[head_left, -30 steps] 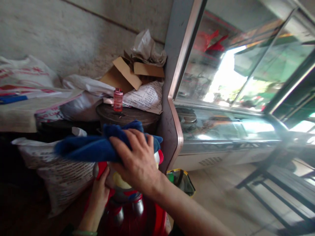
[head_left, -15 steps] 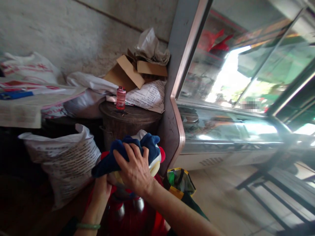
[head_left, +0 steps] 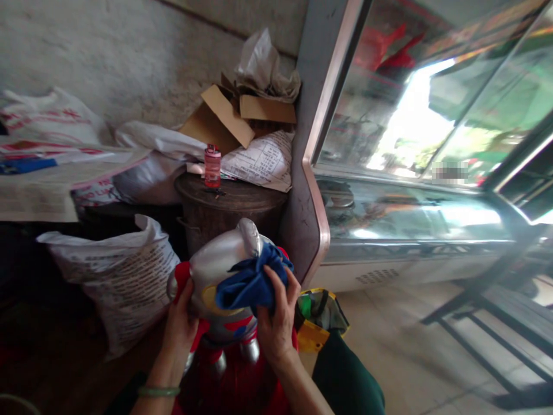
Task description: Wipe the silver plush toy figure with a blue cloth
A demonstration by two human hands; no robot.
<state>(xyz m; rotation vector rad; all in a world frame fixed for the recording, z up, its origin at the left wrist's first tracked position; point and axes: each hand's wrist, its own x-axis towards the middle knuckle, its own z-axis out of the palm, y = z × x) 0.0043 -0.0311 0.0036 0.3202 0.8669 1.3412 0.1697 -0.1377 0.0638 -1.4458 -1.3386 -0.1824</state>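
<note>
While the left hand [head_left: 184, 317] braces a shiny silver toy figure [head_left: 218, 253] from one side, the right hand [head_left: 279, 317] holds a crumpled blue cloth [head_left: 248, 282] against its rounded upper part. The left hand is clamped on the figure beside a red arm [head_left: 182, 279], though its far fingers are hidden; a pale green bangle [head_left: 158, 391] circles that wrist. The right hand is bunched around one end of the cloth, whose loose folds cover part of a yellow patch.

The figure sits low in the middle of the view, between the two hands and in front of a dark drum [head_left: 228, 210] that bears a pink bottle [head_left: 212, 167]. Its silver feet hang over or rest on something deep red — which of the two, I cannot tell. A printed white sack [head_left: 116, 282] slumps to the left; a yellow-trimmed bag [head_left: 322, 331] lies near a dark green trouser leg [head_left: 349, 374] on the right.

As a judgement, the figure could twist or slip, because its skin looks slick and the right hand bears on one side only. A slack fold could also snag on the ear-like knob [head_left: 249, 237] — or slide free, since just one end is gripped.
</note>
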